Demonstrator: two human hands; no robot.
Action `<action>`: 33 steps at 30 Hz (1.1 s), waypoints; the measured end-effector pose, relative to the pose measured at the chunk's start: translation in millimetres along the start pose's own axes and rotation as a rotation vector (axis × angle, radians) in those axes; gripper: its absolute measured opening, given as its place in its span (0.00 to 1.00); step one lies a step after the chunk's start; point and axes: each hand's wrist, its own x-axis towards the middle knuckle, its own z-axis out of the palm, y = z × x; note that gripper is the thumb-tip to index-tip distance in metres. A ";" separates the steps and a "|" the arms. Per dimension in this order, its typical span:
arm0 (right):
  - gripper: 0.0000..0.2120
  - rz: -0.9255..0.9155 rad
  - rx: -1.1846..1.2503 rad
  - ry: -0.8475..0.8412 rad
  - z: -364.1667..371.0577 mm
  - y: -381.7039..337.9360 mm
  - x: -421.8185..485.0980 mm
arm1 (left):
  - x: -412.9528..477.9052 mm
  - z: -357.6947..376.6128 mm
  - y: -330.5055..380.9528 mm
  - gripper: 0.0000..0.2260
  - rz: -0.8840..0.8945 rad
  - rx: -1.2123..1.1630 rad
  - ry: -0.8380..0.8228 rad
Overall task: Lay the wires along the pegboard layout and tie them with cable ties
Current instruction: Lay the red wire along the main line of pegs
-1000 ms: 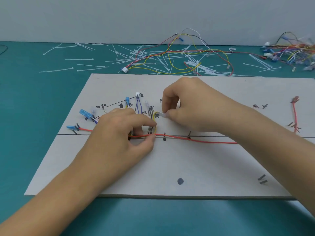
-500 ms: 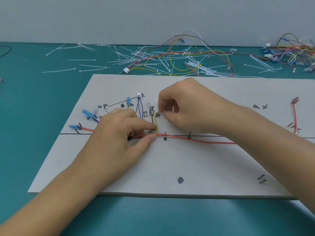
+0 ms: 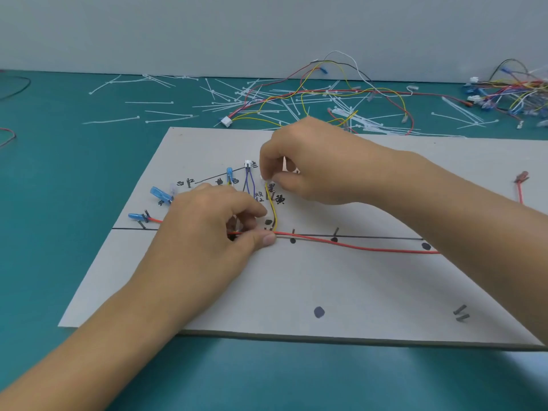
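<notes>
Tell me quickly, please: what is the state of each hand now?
Left hand: closed, pinching the red wire.
Right hand: closed, pinching the yellow wire at its upper end.

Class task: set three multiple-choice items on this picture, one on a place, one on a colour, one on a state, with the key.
1. Where do the loose cable ties lie relative to the board? A on it; B on the table behind it; C under it.
2. What colour is the long wire across the board? A green; B white; C red.
3. What is the right hand doing? A pinching the top end of the yellow wire; B lying flat; C holding scissors.
Key: 1 B, strewn on the teal top beyond it; 2 C, plainly red; 3 A, fingertips close on that end.
</notes>
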 end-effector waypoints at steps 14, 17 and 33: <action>0.07 -0.165 -0.089 0.018 13.4 7.9 3.6 | -13.4 -14.1 4.4 0.11 -0.094 0.062 -0.025; 0.07 -0.184 -0.084 0.045 16.9 10.0 3.0 | -16.9 -20.1 3.2 0.12 -0.092 0.043 -0.068; 0.08 -0.111 -0.008 0.031 11.3 5.6 -11.8 | -44.9 -35.2 -14.7 0.18 -0.038 0.007 -0.080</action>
